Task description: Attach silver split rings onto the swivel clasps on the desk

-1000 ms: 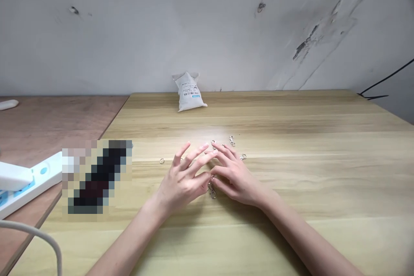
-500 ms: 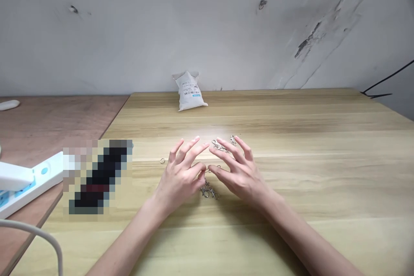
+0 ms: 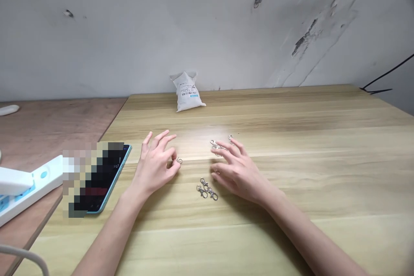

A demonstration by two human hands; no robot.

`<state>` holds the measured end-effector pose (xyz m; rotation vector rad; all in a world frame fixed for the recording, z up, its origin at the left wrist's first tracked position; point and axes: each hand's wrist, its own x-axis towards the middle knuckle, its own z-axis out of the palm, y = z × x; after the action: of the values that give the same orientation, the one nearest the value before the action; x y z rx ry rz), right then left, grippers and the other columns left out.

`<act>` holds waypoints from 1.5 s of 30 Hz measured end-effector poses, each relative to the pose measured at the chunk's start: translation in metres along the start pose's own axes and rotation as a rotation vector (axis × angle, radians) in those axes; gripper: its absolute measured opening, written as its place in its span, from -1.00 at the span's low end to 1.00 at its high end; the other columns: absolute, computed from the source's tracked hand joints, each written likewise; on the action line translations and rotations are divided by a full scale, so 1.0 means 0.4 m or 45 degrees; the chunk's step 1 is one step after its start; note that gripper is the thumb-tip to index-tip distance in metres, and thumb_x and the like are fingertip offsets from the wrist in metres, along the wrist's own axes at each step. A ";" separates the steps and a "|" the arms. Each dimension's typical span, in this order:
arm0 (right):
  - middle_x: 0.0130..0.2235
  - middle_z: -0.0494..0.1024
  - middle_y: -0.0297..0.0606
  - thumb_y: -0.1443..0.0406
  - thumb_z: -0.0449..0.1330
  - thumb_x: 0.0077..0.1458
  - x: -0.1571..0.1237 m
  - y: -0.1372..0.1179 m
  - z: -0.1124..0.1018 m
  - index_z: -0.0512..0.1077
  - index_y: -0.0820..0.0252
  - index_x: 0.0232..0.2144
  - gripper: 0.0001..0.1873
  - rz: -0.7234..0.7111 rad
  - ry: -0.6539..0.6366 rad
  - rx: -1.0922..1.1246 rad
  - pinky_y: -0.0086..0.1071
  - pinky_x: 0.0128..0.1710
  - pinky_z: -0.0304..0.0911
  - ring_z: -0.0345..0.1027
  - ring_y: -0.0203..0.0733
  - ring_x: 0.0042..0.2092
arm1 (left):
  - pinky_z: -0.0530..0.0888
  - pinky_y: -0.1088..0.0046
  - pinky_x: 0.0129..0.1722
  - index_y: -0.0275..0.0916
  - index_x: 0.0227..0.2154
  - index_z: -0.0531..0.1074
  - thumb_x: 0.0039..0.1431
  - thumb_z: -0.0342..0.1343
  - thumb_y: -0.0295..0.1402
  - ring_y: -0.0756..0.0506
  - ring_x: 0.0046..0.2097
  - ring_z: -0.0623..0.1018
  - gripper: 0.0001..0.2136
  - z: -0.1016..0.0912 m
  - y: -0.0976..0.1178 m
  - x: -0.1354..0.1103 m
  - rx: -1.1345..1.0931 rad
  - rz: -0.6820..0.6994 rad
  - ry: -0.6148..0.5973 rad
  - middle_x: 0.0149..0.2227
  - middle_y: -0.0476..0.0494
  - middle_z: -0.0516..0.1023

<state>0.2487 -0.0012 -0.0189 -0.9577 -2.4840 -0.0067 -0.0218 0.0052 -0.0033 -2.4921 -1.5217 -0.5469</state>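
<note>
My left hand (image 3: pixel 155 161) is closed in a pinch, thumb against index finger, with the other fingers raised. A small metal split ring (image 3: pixel 180 161) shows at its fingertips. My right hand (image 3: pixel 237 168) curls its thumb and index finger together around a small metal piece (image 3: pixel 217 171), mostly hidden by the fingers. Under and beyond its longer fingers lies a cluster of silver lobster clasps (image 3: pixel 213 146), partly covered. One more clasp (image 3: pixel 230 139) sits just past these fingertips. Between the hands, nearer to me, a group of lobster clasps (image 3: pixel 207 189) lies on the wooden table.
A phone (image 3: pixel 110 185), partly pixelated, lies at the left of the table (image 3: pixel 307 138). Beyond it are a white power strip (image 3: pixel 48 172) and a grey cable (image 3: pixel 27 252). A white packet (image 3: pixel 188 95) with a label stands by the wall.
My left hand has moved left, away from my right hand, to where a loose ring lay, and now pinches a ring. The near clasps are uncovered. My right hand has shifted slightly left.
</note>
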 end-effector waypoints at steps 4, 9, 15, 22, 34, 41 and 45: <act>0.03 0.46 -0.09 0.24 0.12 0.23 -0.006 0.033 0.005 0.50 0.15 -0.14 -0.78 0.295 0.073 -0.191 0.10 0.25 -0.05 0.17 0.05 0.21 | -0.01 -0.16 0.29 -0.18 -0.56 0.37 0.00 0.06 -0.44 -0.27 0.26 0.28 -0.91 0.002 0.011 -0.001 -0.015 -0.015 -0.096 0.07 -0.12 0.48; 0.01 0.48 -0.14 0.23 0.12 0.24 -0.003 0.048 0.030 0.51 0.09 -0.19 -0.81 0.339 0.029 -0.266 0.09 0.22 -0.02 0.20 0.07 0.18 | -0.01 -0.13 0.30 -0.17 -0.53 0.38 0.01 0.06 -0.42 -0.25 0.25 0.29 -0.93 -0.007 0.022 0.003 -0.033 -0.031 -0.087 0.06 -0.14 0.48; -0.12 0.53 -0.17 0.36 0.09 0.22 0.008 0.039 0.046 0.45 0.19 -0.37 -0.84 0.299 0.078 -0.217 0.02 0.23 -0.01 0.28 0.00 0.12 | 0.02 -0.10 0.30 -0.16 -0.47 0.43 0.06 0.06 -0.43 -0.23 0.23 0.32 -0.93 -0.002 0.034 0.004 -0.097 0.017 -0.014 0.03 -0.13 0.49; -0.25 0.53 -0.25 0.45 0.18 -0.03 0.005 0.031 0.051 0.35 0.15 -0.46 -0.88 0.305 0.105 -0.067 0.01 0.22 0.00 0.34 -0.02 0.02 | 0.05 -0.09 0.28 -0.17 -0.46 0.43 0.13 0.03 -0.46 -0.21 0.21 0.35 -0.88 0.016 0.042 -0.001 -0.163 0.035 0.000 -0.02 -0.12 0.50; -0.39 0.54 -0.35 0.44 0.14 0.10 0.028 -0.037 0.011 0.34 0.14 -0.35 -0.90 0.024 0.391 0.121 -0.12 0.11 0.12 0.39 -0.22 -0.26 | 0.14 0.00 0.25 -0.14 -0.29 0.49 0.20 0.10 -0.39 -0.19 0.13 0.42 -0.91 0.024 0.123 0.002 -0.363 0.157 0.067 -0.05 -0.11 0.53; -0.44 0.51 -0.36 0.45 0.13 0.09 0.033 -0.065 0.021 0.34 0.14 -0.35 -0.88 -0.002 0.415 0.219 -0.20 -0.02 0.20 0.34 -0.23 -0.33 | 0.21 0.09 0.21 -0.15 -0.26 0.50 0.19 0.10 -0.51 -0.15 0.05 0.48 -0.86 0.031 0.147 0.000 -0.373 0.282 0.256 -0.13 -0.07 0.58; -0.45 0.49 -0.36 0.44 0.13 0.10 0.032 -0.060 0.022 0.34 0.15 -0.36 -0.90 0.012 0.419 0.224 -0.21 -0.04 0.20 0.31 -0.23 -0.33 | 0.22 0.08 0.20 -0.13 -0.24 0.52 0.18 0.13 -0.48 -0.16 0.04 0.48 -0.85 0.025 0.142 0.003 -0.398 0.271 0.267 -0.14 -0.08 0.58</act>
<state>0.2215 -0.0097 -0.0171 -0.8213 -2.1390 0.0519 0.0311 -0.0169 -0.0095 -2.6718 -1.1520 -1.0391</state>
